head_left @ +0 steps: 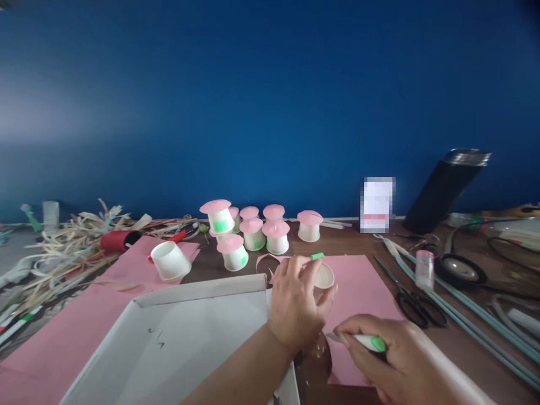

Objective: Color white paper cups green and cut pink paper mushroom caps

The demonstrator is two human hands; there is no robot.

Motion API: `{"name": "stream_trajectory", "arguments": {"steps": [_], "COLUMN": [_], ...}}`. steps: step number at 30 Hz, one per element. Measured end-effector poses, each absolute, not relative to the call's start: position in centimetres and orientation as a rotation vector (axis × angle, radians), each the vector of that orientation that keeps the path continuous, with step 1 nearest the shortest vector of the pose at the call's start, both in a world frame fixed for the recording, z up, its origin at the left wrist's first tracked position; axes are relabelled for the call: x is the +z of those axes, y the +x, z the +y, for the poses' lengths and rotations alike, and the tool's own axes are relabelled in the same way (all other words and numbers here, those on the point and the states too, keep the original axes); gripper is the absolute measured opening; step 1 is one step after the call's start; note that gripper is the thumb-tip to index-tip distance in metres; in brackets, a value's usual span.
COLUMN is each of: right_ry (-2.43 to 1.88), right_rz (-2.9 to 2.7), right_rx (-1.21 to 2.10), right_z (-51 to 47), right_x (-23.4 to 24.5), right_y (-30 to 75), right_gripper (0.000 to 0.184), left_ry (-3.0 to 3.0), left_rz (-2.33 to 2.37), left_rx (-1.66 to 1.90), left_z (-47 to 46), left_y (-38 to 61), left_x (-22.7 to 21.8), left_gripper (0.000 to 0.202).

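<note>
Head | white round paper cup (324, 276) gripped by left hand (295, 304), over flat pink paper sheet (358, 287) | white-and-green pen-like tool (366, 341) gripped by right hand (399, 357), near right

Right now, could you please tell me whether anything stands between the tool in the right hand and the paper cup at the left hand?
Yes, the left hand: its thumb lies across the near side of the paper cup, toward the tool in the right hand. Nothing else visible intervenes.
</note>
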State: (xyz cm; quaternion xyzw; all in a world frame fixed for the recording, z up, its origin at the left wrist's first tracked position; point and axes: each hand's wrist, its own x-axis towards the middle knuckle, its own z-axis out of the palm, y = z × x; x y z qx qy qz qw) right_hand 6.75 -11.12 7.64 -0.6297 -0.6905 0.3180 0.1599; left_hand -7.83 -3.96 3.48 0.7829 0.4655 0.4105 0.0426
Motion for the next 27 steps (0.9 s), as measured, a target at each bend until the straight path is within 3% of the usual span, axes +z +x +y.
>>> {"name": "stream_trajectory", "arguments": {"steps": [27], "right_ry": [-1.86], "right_rz": [-2.018], "right_rx": [0.925], "right_z": [-11.46], "right_x": [8.19], "right_y": [6.67], "right_gripper": [0.029], "left_ry": [2.418], "left_rz": [1.433], "left_rx": [1.204], "left_z": [-4.08], "left_y": [-7.92], "left_x": [3.36], "left_gripper": [0.038]}}
